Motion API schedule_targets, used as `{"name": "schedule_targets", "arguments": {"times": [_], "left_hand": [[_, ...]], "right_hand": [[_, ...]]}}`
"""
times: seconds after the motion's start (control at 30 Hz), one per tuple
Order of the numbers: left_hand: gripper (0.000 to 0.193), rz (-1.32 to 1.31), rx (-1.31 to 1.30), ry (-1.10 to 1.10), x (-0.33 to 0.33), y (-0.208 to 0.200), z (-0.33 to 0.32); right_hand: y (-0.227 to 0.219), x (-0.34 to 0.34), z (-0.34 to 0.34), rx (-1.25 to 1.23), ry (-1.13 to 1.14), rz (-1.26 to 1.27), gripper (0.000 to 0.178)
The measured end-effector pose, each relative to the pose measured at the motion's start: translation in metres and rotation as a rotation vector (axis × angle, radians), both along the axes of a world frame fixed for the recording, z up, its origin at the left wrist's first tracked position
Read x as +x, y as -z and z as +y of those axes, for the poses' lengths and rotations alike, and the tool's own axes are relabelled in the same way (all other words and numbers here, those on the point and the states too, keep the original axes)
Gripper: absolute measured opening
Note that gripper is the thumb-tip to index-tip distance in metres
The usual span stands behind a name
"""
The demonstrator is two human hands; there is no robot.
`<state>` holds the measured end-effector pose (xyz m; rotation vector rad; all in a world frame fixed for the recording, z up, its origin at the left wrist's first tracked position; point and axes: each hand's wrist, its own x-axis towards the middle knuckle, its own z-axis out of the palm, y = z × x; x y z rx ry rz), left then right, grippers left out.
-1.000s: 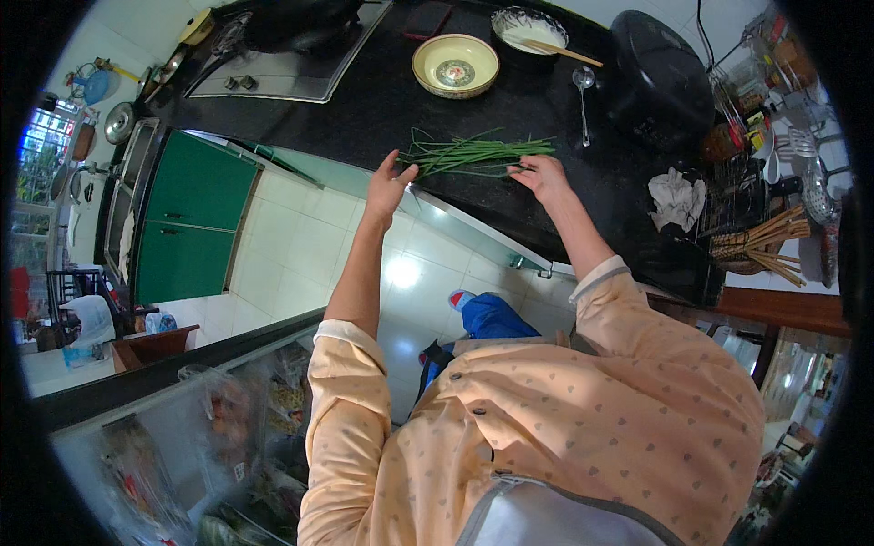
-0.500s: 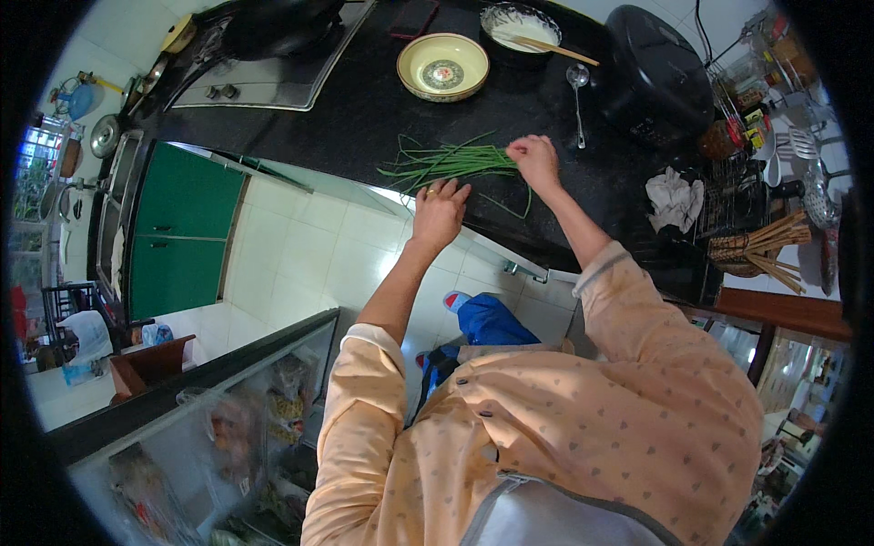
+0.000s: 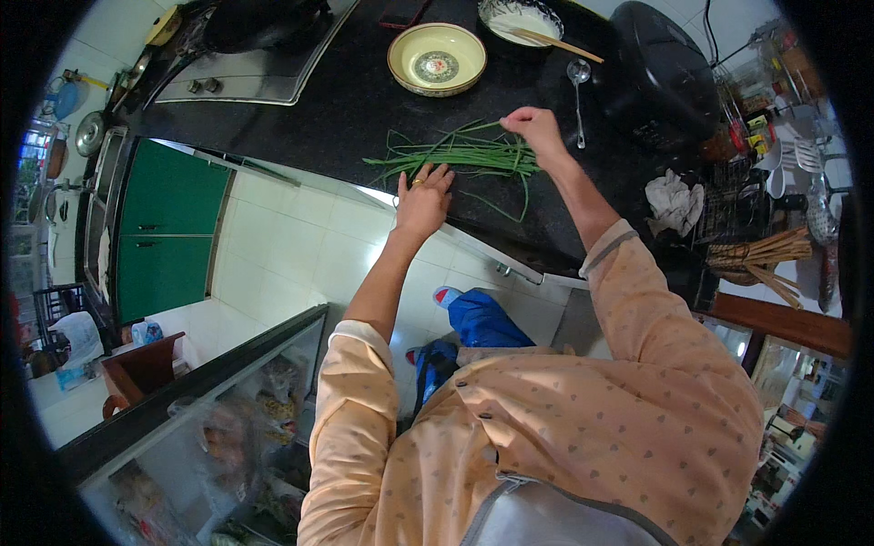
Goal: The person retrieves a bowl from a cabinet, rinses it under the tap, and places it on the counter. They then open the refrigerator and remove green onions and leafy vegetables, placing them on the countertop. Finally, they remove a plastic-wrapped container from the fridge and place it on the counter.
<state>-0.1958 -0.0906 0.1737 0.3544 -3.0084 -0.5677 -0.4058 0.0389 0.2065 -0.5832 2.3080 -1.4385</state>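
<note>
A loose bunch of long green chives (image 3: 482, 156) lies sideways on the black countertop near its front edge. My left hand (image 3: 423, 202) rests over the left part of the bunch, fingers stretched out and a ring on one of them. At the bunch's right end, my right hand (image 3: 540, 135) pinches the tip of a chive stalk and holds it slightly above the rest. One stray stalk curves down toward the counter edge. Behind the bunch sits a cream-coloured bowl (image 3: 437, 59) with a patterned centre.
A dark-rimmed bowl with white contents (image 3: 521, 16) has wooden chopsticks (image 3: 564, 44) across it. A metal spoon (image 3: 579, 100) lies beside a black rice cooker (image 3: 663, 77). At right are a crumpled cloth (image 3: 675, 200) and a chopstick basket (image 3: 733, 257). A stove (image 3: 264, 77) stands at left.
My right hand has moved up slightly, drawing a stalk tip away from the bunch. My left hand has shifted left and up onto the chives. The view has tilted a little.
</note>
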Motion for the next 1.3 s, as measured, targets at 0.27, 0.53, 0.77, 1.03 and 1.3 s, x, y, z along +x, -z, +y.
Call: {"name": "schedule_targets", "arguments": {"times": [0.27, 0.53, 0.77, 1.03, 1.3], "left_hand": [[0.041, -0.007, 0.019, -0.036, -0.009, 0.002, -0.006], [0.045, 0.252, -0.072, 0.04, -0.021, -0.017, 0.018], [0.045, 0.131, 0.064, 0.044, -0.049, -0.011, 0.039], [0.037, 0.282, -0.057, 0.113, -0.025, 0.003, 0.034], [0.026, 0.584, 0.18, -0.214, -0.062, -0.024, 0.034]], "right_hand": [[-0.06, -0.029, 0.022, -0.26, -0.034, -0.229, 0.008], [0.009, -0.025, 0.004, 0.525, -0.313, 0.127, 0.016], [0.01, -0.03, 0.004, 0.29, -0.217, -0.103, 0.013], [-0.014, -0.031, 0.022, -0.116, -0.136, -0.548, 0.01], [-0.027, -0.024, 0.025, -0.229, -0.232, -0.681, 0.01]]}}
